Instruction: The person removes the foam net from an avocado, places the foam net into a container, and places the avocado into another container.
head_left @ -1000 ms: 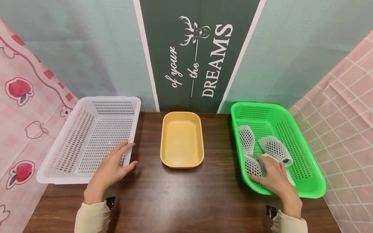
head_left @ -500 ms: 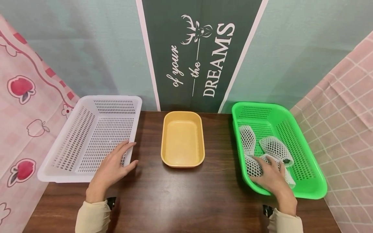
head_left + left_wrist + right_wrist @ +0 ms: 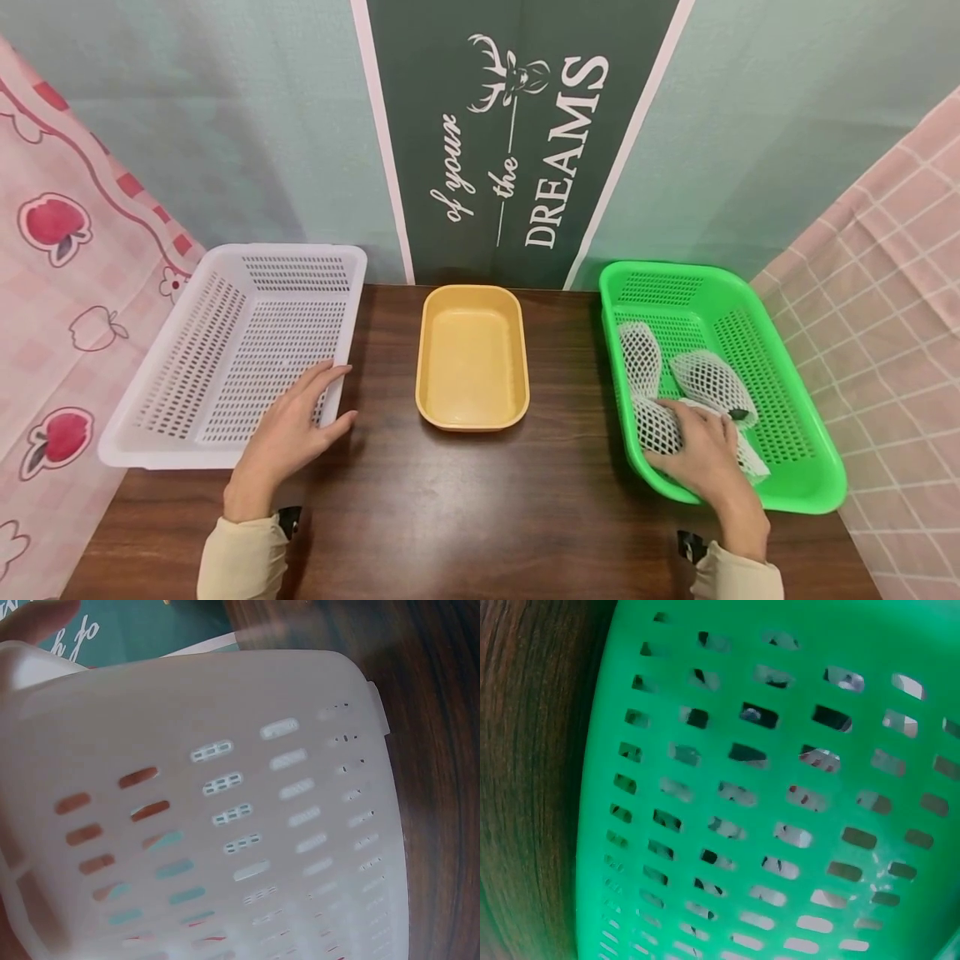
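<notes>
In the head view my right hand (image 3: pixel 705 454) reaches into the green basket (image 3: pixel 817 467) at the right. Its thumb and fingers are curled round a white foam-netted item (image 3: pixel 656 427) near the basket's front left corner. A second netted item (image 3: pixel 641 360) lies just behind it, and a third netted item (image 3: pixel 714 383) with a dark end sits to the right. White netting (image 3: pixel 750 461) shows beneath the hand, partly hidden. My left hand (image 3: pixel 288 437) lies over the front right rim of the white basket (image 3: pixel 165 458), fingers relaxed and apart, holding nothing.
A yellow tray (image 3: pixel 472 371) stands between the two baskets on the dark wooden table (image 3: pixel 480 517). Patterned cloths hang at the back and both sides. The wrist views mostly show the perforated white basket wall (image 3: pixel 180 697) and green basket wall (image 3: pixel 780 776).
My right hand has shifted slightly and settled its grip round the netted item at the front left. The netting beneath it shows a little more. My left hand keeps its place at the white basket.
</notes>
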### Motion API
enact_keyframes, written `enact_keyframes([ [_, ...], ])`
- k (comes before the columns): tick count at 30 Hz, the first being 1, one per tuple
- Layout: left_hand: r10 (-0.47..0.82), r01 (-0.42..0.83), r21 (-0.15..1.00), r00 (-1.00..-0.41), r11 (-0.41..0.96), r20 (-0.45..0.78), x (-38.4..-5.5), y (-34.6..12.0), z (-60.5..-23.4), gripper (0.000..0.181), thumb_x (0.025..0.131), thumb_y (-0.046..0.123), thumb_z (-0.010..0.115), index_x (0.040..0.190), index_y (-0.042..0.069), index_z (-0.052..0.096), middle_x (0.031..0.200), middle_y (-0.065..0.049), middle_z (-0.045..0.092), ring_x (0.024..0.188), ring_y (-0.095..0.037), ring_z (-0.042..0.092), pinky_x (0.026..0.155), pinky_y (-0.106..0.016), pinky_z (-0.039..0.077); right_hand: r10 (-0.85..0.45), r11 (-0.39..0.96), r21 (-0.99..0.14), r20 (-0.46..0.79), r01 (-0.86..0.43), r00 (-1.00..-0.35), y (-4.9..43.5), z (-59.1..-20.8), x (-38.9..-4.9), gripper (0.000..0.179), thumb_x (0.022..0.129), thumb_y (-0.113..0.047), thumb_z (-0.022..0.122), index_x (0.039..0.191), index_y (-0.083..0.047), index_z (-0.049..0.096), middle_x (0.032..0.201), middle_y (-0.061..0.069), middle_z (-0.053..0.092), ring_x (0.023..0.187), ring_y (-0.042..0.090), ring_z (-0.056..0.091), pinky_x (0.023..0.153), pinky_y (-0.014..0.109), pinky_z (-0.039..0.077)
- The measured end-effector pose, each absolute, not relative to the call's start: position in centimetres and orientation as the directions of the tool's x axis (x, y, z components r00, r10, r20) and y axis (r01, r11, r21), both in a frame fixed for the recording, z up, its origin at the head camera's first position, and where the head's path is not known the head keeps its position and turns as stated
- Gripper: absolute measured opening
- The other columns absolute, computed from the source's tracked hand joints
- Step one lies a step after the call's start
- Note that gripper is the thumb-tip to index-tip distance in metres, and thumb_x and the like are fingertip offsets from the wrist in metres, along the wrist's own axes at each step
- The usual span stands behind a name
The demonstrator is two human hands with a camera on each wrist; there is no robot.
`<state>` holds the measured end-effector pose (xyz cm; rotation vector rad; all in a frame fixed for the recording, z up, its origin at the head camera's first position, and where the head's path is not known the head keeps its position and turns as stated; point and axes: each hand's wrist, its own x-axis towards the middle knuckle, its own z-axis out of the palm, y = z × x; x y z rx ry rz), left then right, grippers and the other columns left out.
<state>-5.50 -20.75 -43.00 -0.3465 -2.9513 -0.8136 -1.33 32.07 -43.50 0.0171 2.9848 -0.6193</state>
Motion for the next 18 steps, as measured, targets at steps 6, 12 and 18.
enact_keyframes([
  [6,0.204,0.236,0.497,-0.972,0.835,0.119,-5.54,-20.66,-42.85,0.061,0.084,0.026,0.076,0.140,0.014,0.053,0.149,-0.022,0.045,0.133,-0.046,0.046,0.102,-0.066,0.040,-0.012,0.904,-0.428,-0.040,0.006,-0.999,32.13,-43.47,-1.14,0.079,0.075,-0.028,0.081,0.141,-0.004,0.046,0.137,0.035,0.050,0.123,0.057,0.040,0.111,0.074,0.002],
  [12,0.210,0.256,0.489,-0.967,0.834,0.148,-5.57,-20.68,-42.90,0.061,0.083,0.024,0.076,0.138,0.012,0.053,0.148,-0.023,0.047,0.133,-0.045,0.046,0.103,-0.065,0.039,-0.002,0.889,-0.458,0.000,-0.001,-1.000,32.17,-43.34,-1.02,0.080,0.074,-0.026,0.081,0.141,-0.001,0.045,0.137,0.036,0.051,0.122,0.058,0.043,0.114,0.072,-0.001],
  [18,0.220,0.298,0.478,-0.952,0.826,0.214,-5.58,-20.68,-43.24,0.062,0.080,0.023,0.079,0.136,0.010,0.055,0.144,-0.023,0.050,0.131,-0.044,0.049,0.103,-0.065,0.040,0.001,0.875,-0.481,0.108,-0.052,-0.994,32.16,-43.02,-0.87,0.079,0.070,-0.021,0.083,0.137,0.002,0.048,0.131,0.034,0.055,0.116,0.058,0.049,0.117,0.069,0.000],
])
